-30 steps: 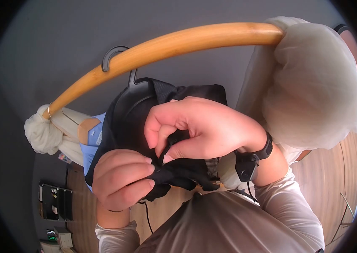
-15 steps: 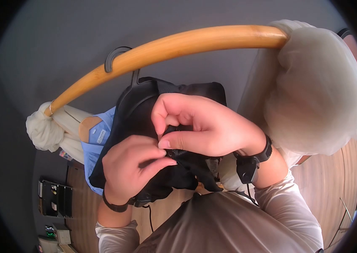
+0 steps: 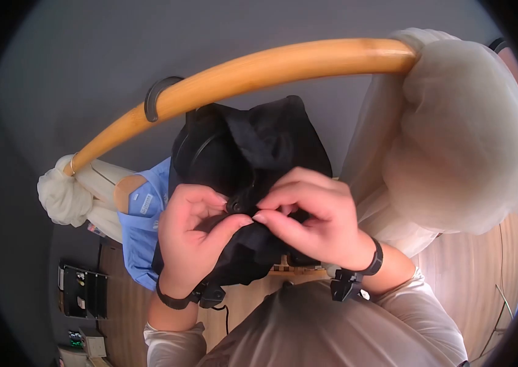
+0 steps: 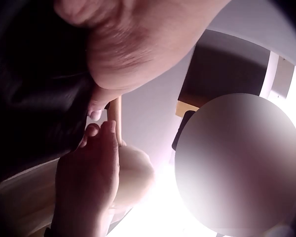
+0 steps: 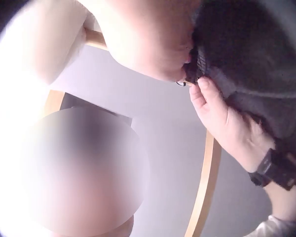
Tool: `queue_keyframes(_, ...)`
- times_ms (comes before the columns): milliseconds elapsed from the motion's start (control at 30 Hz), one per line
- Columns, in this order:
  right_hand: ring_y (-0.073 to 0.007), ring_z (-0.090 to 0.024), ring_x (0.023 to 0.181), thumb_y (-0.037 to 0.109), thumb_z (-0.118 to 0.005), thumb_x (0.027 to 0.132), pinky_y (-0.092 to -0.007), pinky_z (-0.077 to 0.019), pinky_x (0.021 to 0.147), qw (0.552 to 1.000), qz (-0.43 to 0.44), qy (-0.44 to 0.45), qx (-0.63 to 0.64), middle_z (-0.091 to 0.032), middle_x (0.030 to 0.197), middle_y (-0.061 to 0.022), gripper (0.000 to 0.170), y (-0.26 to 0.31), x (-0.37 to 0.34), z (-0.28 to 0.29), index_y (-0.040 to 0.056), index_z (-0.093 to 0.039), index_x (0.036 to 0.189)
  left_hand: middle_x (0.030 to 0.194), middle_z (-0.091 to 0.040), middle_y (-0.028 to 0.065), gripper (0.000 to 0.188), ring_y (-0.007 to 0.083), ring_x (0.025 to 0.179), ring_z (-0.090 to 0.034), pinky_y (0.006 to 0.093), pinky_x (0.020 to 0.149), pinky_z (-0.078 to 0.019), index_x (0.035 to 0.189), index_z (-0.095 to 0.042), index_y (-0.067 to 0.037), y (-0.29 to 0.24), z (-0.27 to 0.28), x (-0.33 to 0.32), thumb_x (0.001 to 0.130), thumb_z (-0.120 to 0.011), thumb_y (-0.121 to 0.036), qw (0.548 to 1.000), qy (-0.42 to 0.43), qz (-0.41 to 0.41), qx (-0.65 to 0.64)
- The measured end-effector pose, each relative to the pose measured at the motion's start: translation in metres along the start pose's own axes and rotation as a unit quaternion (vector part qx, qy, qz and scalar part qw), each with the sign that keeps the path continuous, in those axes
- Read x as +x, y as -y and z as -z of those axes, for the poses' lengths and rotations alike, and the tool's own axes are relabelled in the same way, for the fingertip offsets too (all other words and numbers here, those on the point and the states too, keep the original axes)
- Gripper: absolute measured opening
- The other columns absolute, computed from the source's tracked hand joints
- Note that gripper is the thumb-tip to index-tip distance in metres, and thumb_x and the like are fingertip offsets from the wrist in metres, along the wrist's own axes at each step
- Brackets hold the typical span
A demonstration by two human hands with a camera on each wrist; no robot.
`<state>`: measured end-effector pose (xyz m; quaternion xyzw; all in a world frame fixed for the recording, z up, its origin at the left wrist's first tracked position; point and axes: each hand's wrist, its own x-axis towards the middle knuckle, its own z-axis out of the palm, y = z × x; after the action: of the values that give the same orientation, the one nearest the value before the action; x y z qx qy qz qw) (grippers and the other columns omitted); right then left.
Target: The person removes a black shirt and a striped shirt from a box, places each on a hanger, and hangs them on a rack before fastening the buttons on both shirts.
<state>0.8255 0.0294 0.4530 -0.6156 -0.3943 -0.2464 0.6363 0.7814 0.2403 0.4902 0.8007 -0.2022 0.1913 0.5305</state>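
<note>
A black garment [image 3: 283, 131] hangs from a black hanger [image 3: 154, 101], its hook over a curved wooden bar [image 3: 283, 64]. My left hand [image 3: 192, 235] pinches the garment's front edge between thumb and fingers, beside a small dark button [image 3: 234, 207]. Facing it, my right hand [image 3: 320, 211] pinches the cloth with thumb and forefinger. The two thumb tips nearly meet below the button. In the right wrist view, the left hand [image 5: 227, 116] grips the dark edge [image 5: 191, 71] opposite the right fingertips. The left wrist view shows black cloth [image 4: 34, 98] close beside both hands.
A blue shirt [image 3: 140, 241] on a light wooden hanger [image 3: 125, 186] hangs to the left. Sheer pale fabric is bunched at the bar's right end [image 3: 455, 134] and left end [image 3: 63, 196]. A black shelf unit [image 3: 81, 290] stands at the lower left, over wooden floor.
My left hand has turned so its thumb side shows. My right hand has moved lower and right, its fingers now pointing at the left. The garment has shifted, covering the hanger's neck.
</note>
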Motion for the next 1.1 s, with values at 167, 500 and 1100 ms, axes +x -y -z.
queue_keyframes(167,-0.0147,-0.067,0.071,0.002,-0.082,0.086,-0.0269,-0.0520,0.061,0.999,-0.045,0.008,0.024,-0.071,0.091,-0.0077,0.014,-0.005,0.002,-0.012,0.0018,-0.076,0.099,0.091,-0.073,0.0095,0.035,0.0141,0.080,-0.072,0.0268,0.073,-0.0588,0.100,-0.061,0.000,-0.001,-0.002,0.001,0.080,-0.090,-0.001,0.993,0.011,-0.052,0.109)
queue_keyframes(500,-0.0163,-0.065,0.066,0.003,-0.079,0.087,-0.0291,-0.0507,0.058,0.996,-0.081,0.031,0.027,-0.065,0.079,-0.0056,0.010,-0.011,-0.002,-0.008,0.0032,-0.069,0.089,0.096,-0.069,0.0105,0.040,0.0278,0.081,-0.066,0.0358,0.067,-0.0540,0.107,-0.063,-0.006,-0.023,0.006,-0.008,0.074,-0.085,0.005,0.957,0.096,-0.184,0.204)
queue_keyframes(1100,-0.0125,-0.067,0.076,0.004,-0.069,0.097,-0.0284,-0.0523,0.068,0.940,-0.240,0.125,0.209,-0.072,0.084,-0.0068,0.006,0.008,0.009,-0.010,-0.0005,-0.071,0.099,0.091,-0.071,0.0121,0.020,0.0315,0.080,-0.073,0.0372,0.066,-0.0606,0.086,-0.071,-0.003,-0.013,0.018,0.004,0.068,-0.080,0.000,0.929,0.060,-0.321,0.174)
